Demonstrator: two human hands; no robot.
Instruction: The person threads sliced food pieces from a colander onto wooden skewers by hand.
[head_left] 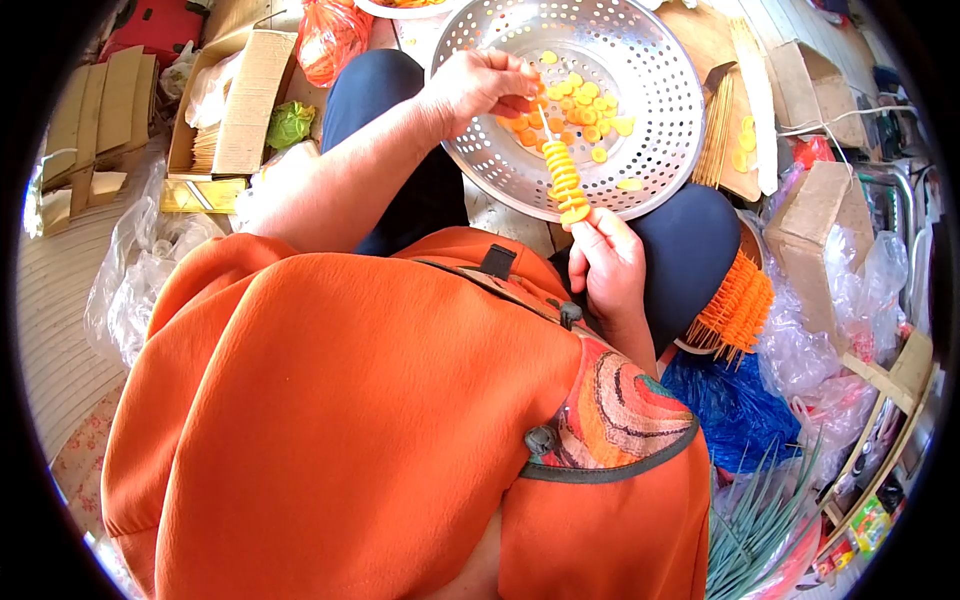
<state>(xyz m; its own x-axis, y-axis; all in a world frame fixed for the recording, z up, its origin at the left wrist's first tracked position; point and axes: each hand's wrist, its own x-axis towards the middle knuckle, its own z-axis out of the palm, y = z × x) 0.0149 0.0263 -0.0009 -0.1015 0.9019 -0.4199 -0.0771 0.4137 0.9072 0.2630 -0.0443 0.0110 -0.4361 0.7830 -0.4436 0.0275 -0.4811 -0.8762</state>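
Observation:
Over a perforated metal colander (660,60) I hold a skewer with a row of thin carrot slices (563,175) threaded on its lower part. My right hand (608,262) is closed around the skewer's lower end, just below the last slice. At the bare upper end, my left hand (485,88) pinches an orange carrot slice close to the skewer's tip; the fingers partly hide it. Loose carrot slices (590,115) lie scattered in the bottom of the colander, which sits between my knees.
At the right, bare skewers (714,135) lie on a board with a knife (718,75). Finished carrot skewers (738,305) are bunched beside my right knee. Blue plastic bag (730,405), green onions (760,520) and a cardboard box (240,105) stand around me.

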